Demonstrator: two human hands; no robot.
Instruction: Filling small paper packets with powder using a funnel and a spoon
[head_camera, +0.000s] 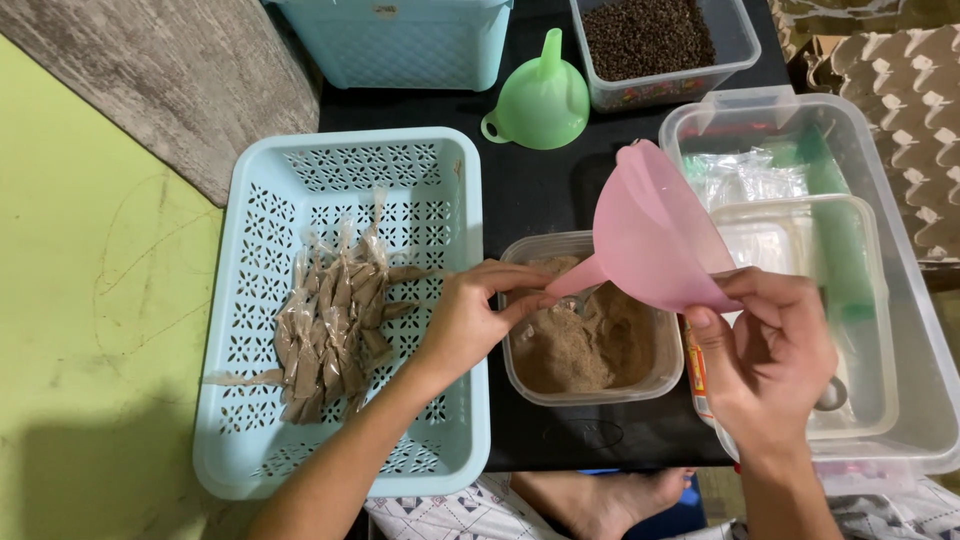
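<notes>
Head view: pink funnel (650, 232) held over a tub of brown powder (590, 335), a batch of small packets already filled.

Right hand (770, 355) pinches the funnel's rim at 4 o'clock, thumb and fingers closed on it; left hand (470, 315) has its fingertips together at the spout, whether on a packet I cannot tell. At 9 o'clock, a pale blue basket (450, 170) holds a heap of filled powder packets (335, 325). Much powder is left in the tub; a green funnel (540, 100) sits unused at 12 o'clock.
</notes>
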